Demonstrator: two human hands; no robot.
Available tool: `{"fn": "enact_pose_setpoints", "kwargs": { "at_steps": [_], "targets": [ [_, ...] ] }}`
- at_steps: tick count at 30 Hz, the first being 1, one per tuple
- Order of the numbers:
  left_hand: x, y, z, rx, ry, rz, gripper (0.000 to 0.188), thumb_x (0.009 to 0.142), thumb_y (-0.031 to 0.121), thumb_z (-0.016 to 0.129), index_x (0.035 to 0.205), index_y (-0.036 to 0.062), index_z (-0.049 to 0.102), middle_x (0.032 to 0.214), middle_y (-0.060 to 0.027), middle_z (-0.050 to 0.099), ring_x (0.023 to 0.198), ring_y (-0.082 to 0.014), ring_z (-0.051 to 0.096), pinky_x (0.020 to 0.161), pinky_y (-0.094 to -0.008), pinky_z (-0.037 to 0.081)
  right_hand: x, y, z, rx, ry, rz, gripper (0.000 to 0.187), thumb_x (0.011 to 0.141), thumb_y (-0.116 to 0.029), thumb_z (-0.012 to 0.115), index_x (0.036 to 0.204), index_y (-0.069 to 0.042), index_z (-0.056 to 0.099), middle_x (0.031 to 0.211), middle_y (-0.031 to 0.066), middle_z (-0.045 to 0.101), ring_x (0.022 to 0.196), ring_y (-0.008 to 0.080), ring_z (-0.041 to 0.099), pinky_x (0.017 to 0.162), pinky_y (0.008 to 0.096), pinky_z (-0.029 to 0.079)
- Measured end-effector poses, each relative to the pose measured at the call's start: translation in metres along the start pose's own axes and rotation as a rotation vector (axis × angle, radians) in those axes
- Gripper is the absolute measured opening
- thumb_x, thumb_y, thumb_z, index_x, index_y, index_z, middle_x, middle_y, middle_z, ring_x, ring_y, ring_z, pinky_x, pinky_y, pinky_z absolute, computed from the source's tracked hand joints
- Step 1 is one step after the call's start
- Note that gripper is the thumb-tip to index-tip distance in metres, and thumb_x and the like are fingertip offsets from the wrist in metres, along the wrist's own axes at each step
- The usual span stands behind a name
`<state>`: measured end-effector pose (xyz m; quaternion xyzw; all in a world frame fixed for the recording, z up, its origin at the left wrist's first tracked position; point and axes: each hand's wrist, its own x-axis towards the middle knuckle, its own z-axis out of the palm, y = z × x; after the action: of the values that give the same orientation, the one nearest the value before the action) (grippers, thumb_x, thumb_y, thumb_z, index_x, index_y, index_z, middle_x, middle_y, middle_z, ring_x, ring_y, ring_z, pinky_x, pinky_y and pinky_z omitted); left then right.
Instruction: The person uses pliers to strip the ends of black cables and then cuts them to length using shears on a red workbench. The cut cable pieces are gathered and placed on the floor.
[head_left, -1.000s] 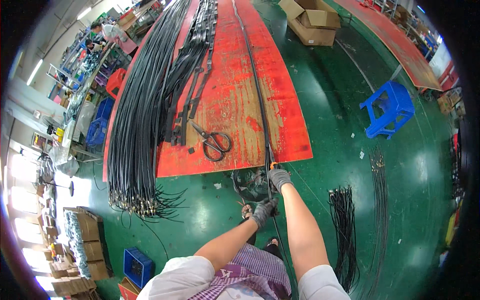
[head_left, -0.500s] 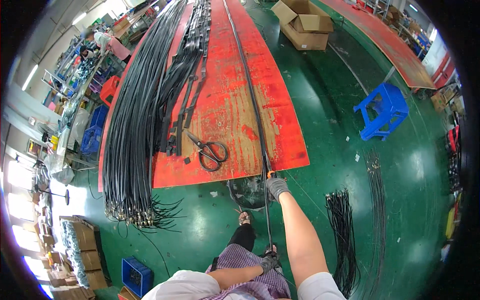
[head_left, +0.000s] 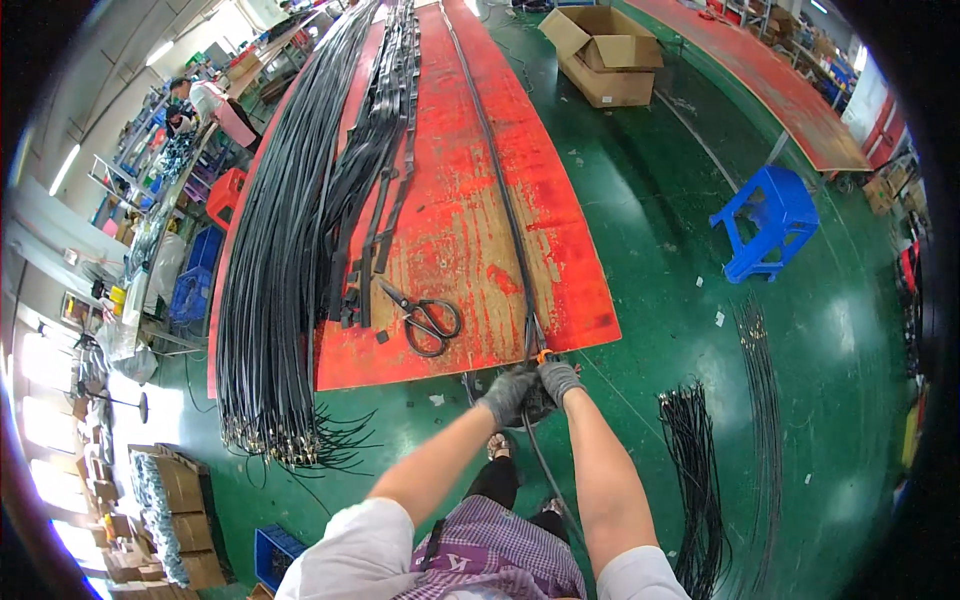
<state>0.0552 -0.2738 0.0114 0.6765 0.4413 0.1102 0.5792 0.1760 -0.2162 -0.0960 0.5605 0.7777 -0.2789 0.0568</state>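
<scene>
A long black cable (head_left: 492,150) runs down the red table (head_left: 470,240) to its near edge, and its lower part hangs beyond the edge toward my feet. My left hand (head_left: 508,393), in a grey glove, is closed around the cable just off that edge. Beside it my right hand (head_left: 560,379), also gloved, is closed. A small orange piece (head_left: 543,356) shows at its fingers next to the cable; its kind I cannot make out. Black-handled scissors (head_left: 430,325) lie on the table to the left of my hands.
Bundled black cables (head_left: 275,270) and flat black strips (head_left: 385,130) cover the table's left side. More cable bundles (head_left: 688,470) lie on the green floor at right. A blue stool (head_left: 775,220) and an open cardboard box (head_left: 610,75) stand beyond. People work at a bench at far left.
My left hand has come up from near my lap to the cable beside my right hand. The right hand has shifted slightly; the hanging cable end now slants to the right.
</scene>
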Motion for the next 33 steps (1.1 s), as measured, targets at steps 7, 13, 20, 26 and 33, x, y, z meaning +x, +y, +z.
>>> {"fn": "enact_pose_setpoints", "kwargs": {
  "at_steps": [7,13,20,26,33],
  "targets": [
    [-0.058,-0.147,0.157,-0.989,0.106,-0.652,0.021,0.074,0.023,0.056,0.083,0.0041,0.055,0.071,-0.0033,0.055,0.058,-0.0179,0.051,0.058,-0.0305,0.042,-0.015,-0.023,-0.016,0.336,-0.007,0.040,0.019,0.073,-0.017,0.041,0.070,-0.004,0.055,0.064,0.0154,0.055,0.060,0.0253,0.056,0.051,0.0359,0.043],
    [-0.055,-0.136,0.213,0.466,0.067,-0.153,0.028,0.079,0.024,0.045,0.098,0.0027,0.046,0.083,-0.0089,0.055,0.069,-0.0186,0.053,0.058,-0.0313,0.042,-0.024,-0.029,-0.019,-0.026,0.057,-0.195,0.022,0.073,-0.017,0.040,0.076,-0.005,0.058,0.072,0.0169,0.057,0.068,0.0271,0.057,0.060,0.0374,0.044],
    [-0.050,-0.180,0.219,-0.357,0.420,-0.088,0.033,0.078,0.023,0.048,0.104,0.0032,0.048,0.086,-0.0076,0.057,0.071,-0.0176,0.056,0.060,-0.0277,0.044,-0.007,-0.014,0.015,0.607,0.048,0.118,0.018,0.072,-0.016,0.041,0.068,-0.004,0.054,0.064,0.0147,0.053,0.055,0.0255,0.052,0.047,0.0363,0.042],
    [-0.038,-0.134,0.190,-1.010,0.267,-0.629,0.029,0.074,0.027,0.057,0.088,0.0025,0.055,0.070,-0.0062,0.057,0.057,-0.0140,0.052,0.054,-0.0267,0.042,-0.020,-0.035,-0.012,1.114,-0.055,0.393,0.019,0.069,-0.022,0.045,0.055,-0.009,0.045,0.044,0.0045,0.042,0.032,0.0169,0.040,0.030,0.0309,0.032],
    [-0.073,-0.180,0.262,-1.151,0.334,-0.518,0.022,0.075,0.016,0.055,0.093,0.0032,0.054,0.069,-0.0046,0.055,0.057,-0.0128,0.050,0.052,-0.0274,0.042,0.002,-0.013,0.037,0.825,0.100,0.023,0.019,0.068,-0.023,0.045,0.056,-0.009,0.046,0.044,0.0045,0.042,0.032,0.0173,0.041,0.031,0.0311,0.034]
  ]
}}
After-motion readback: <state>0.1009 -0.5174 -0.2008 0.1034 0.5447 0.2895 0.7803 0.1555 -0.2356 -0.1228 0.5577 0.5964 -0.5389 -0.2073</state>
